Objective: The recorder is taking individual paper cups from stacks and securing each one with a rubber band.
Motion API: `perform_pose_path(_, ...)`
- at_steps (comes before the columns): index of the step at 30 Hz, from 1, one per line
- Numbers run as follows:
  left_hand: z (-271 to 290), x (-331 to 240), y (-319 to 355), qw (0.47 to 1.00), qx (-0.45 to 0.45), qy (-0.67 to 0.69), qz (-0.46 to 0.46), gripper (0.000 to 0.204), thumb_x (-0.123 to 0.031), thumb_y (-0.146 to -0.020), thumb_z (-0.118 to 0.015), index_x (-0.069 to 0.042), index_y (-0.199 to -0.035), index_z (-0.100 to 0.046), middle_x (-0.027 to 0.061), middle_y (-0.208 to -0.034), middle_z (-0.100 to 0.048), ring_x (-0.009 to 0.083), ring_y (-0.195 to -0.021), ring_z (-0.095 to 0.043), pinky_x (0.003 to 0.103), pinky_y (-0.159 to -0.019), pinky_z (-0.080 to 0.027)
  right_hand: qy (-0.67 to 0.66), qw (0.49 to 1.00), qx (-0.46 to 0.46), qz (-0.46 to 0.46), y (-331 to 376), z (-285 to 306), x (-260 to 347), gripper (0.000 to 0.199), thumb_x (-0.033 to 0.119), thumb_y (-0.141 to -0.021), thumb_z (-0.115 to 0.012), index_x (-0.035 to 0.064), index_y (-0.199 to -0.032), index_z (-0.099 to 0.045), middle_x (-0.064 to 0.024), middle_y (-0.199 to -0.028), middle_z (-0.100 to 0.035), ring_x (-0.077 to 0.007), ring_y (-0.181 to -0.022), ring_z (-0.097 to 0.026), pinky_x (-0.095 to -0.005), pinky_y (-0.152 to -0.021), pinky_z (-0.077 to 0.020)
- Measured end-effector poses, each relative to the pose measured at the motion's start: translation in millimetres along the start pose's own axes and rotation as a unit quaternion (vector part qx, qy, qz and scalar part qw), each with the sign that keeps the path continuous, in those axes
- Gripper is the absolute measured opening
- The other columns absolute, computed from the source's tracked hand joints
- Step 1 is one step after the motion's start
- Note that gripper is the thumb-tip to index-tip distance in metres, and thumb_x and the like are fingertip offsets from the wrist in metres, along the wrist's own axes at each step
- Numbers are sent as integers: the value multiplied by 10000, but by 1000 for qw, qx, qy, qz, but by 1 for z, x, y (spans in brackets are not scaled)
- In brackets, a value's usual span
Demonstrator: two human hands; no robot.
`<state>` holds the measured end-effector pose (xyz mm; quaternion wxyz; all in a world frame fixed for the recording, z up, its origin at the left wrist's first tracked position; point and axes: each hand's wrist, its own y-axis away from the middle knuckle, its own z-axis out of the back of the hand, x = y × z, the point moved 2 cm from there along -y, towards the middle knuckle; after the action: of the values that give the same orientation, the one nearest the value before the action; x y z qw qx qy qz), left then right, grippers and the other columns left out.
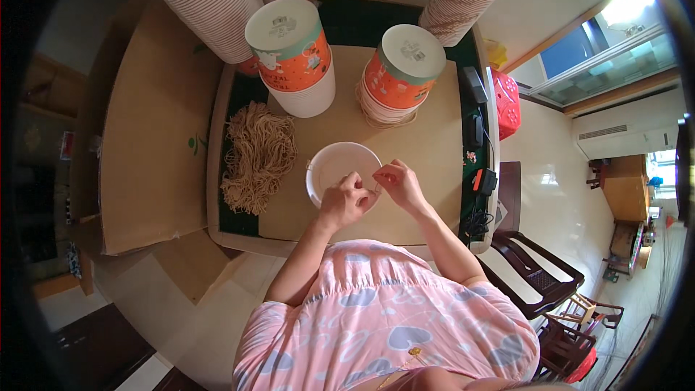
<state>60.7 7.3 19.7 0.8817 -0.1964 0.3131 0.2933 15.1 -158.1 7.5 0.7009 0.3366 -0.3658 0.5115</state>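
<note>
A white paper bucket (pixel 326 161) sits mouth up on the cardboard sheet in front of me. At its near right rim, my left hand (pixel 347 201) bends over the opening with its fingers closed in a pinch. Just right of it, my right hand (pixel 400 185) also pinches, thumb against fingertips, close to the rim. Something thin seems to run between the fingertips, too small to make out. To the left lies a loose bundle of beige cord (pixel 259 158). Farther back stands an upside-down stack of printed orange buckets (pixel 298 61), and another bucket stack (pixel 402 76) with cord around its base.
Tall striped bucket stacks (pixel 210 7) rise at the back left, another (pixel 463 0) at the back right. A large cardboard box (pixel 156 130) flanks the table's left side. Black adapters and cables (pixel 475 130) line the right edge. A dark chair (pixel 539 275) stands right of me.
</note>
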Motion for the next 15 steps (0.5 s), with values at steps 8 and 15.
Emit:
perform_pose_path(8, -11, 7, 0, 996, 34, -80, 8, 138, -163, -818, -582, -198, -913, -675, 58, -791, -519, 225, -752, -600, 358, -597, -510, 26, 999, 25, -9, -1, -5, -1, 76, 125, -769, -650, 78, -819, -684, -106, -755, -556, -246, -687, -578, -351, -632, -478)
perform_pose_path(15, -22, 5, -3, 995, -51, 56, 59, 78, -128, -802, -639, -83, -865, -643, 80, -835, -593, 218, -738, -626, 352, -596, -509, 29, 1000, 7, 4, 3, -13, -5, 84, 111, -768, -670, 77, -840, -695, -73, -745, -539, -194, -668, -550, -314, -608, -458)
